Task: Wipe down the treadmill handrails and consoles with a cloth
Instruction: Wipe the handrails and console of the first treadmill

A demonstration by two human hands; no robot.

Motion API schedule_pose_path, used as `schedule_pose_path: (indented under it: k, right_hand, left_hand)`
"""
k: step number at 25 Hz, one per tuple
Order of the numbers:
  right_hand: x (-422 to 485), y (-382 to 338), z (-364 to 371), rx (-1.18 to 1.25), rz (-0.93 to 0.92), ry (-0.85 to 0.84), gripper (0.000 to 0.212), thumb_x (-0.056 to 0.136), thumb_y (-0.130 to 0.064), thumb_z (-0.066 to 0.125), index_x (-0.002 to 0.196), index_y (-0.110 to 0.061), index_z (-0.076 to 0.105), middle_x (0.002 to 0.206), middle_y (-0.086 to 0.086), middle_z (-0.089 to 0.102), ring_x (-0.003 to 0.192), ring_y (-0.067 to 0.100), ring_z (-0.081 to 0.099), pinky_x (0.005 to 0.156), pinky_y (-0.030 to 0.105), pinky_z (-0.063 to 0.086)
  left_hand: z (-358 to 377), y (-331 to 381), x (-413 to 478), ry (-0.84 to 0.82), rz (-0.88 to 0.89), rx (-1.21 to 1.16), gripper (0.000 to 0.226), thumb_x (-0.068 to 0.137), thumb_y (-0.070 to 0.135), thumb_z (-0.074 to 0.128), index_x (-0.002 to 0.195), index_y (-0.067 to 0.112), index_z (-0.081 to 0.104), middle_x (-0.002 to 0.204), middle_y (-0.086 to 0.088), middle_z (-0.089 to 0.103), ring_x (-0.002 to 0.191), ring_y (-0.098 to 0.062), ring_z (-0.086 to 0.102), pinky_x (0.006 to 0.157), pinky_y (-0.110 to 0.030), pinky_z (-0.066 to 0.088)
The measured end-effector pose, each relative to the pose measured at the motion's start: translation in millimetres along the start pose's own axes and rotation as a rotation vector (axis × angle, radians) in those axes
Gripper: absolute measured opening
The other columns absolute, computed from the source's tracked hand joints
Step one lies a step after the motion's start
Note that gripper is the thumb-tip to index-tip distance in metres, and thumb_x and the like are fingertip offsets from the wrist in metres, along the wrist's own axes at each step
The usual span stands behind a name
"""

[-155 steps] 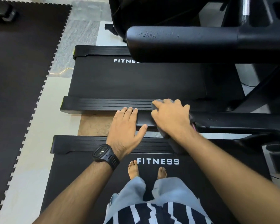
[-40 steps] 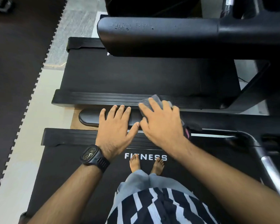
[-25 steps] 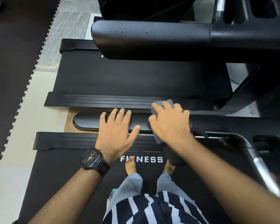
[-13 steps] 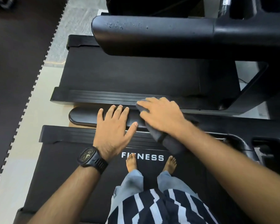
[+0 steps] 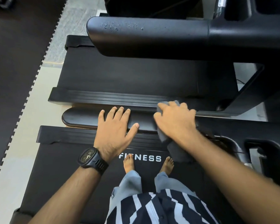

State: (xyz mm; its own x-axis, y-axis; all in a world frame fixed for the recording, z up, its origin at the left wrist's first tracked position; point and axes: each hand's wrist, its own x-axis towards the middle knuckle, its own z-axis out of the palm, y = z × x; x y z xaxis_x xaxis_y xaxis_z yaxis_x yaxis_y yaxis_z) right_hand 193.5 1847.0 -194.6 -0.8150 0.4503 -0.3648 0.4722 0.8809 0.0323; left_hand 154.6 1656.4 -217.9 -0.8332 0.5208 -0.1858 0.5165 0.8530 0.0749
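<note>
Right hand (image 5: 174,121) slid cloth (image 5: 164,138) rightward | left hand (image 5: 115,126) stays flat on handrail (image 5: 81,116)

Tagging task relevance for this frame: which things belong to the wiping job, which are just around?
In the job: grey cloth, held by right hand; rounded black padded handrail, left hand resting flat on it.
Just around: black wristwatch; dark jigsaw-edged floor mat; black treadmill belt.

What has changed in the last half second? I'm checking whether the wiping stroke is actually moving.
The right hand, holding the cloth over the handrail, slid to the right, away from the left hand, opening a gap beside the left thumb. Nothing was picked up or let go. The left hand stayed flat on the handrail.
</note>
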Motion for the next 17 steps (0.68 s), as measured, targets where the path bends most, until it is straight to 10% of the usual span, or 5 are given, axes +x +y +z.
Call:
schedule_pose_path:
  k: [3,7,11,14,17]
  right_hand:
    - [-2,-19,6,0.109,-0.391,0.059,0.047,0.096,-0.046,0.040,0.142,-0.043,0.048,0.149,-0.008,0.049,0.128,0.030,0.050,0.099,0.047,0.040]
    - [31,9,-8,0.151,0.061,-0.209,0.042,0.096,-0.044,0.038,0.132,-0.037,0.058,0.142,0.000,0.055,0.128,0.032,0.048,0.101,0.050,0.037]
    - [-5,-9,8,0.078,-0.370,0.067,0.046,0.095,-0.045,0.039,0.139,-0.041,0.050,0.145,-0.007,0.052,0.125,0.030,0.051,0.098,0.047,0.040]
    - [39,4,-16,0.218,-0.084,-0.255,0.044,0.097,-0.044,0.038,0.137,-0.042,0.054,0.147,-0.002,0.053,0.131,0.032,0.047,0.101,0.049,0.039]
    - [-2,15,0,-0.002,-0.126,-0.020,0.044,0.096,-0.044,0.039,0.138,-0.037,0.050,0.145,-0.001,0.050,0.127,0.032,0.046,0.098,0.050,0.037]
  left_hand:
    - [0,3,1,-0.007,0.005,0.007,0.073,0.092,0.059,0.020,0.137,0.013,0.053,0.143,-0.009,0.054,0.135,-0.029,0.044,0.111,-0.058,0.027]
    - [0,4,2,-0.024,0.012,0.010,0.076,0.092,0.061,0.015,0.142,0.014,0.049,0.148,-0.008,0.049,0.139,-0.027,0.039,0.114,-0.056,0.024]
    - [0,8,1,-0.009,0.013,0.003,0.074,0.093,0.060,0.019,0.139,0.012,0.051,0.145,-0.010,0.052,0.137,-0.030,0.042,0.112,-0.058,0.026]
    - [0,12,1,-0.015,0.022,-0.001,0.074,0.092,0.060,0.019,0.140,0.013,0.051,0.146,-0.009,0.051,0.138,-0.029,0.041,0.113,-0.058,0.026]
    - [2,15,1,-0.009,0.019,0.000,0.075,0.092,0.061,0.018,0.141,0.013,0.050,0.147,-0.009,0.050,0.138,-0.029,0.041,0.113,-0.058,0.025]
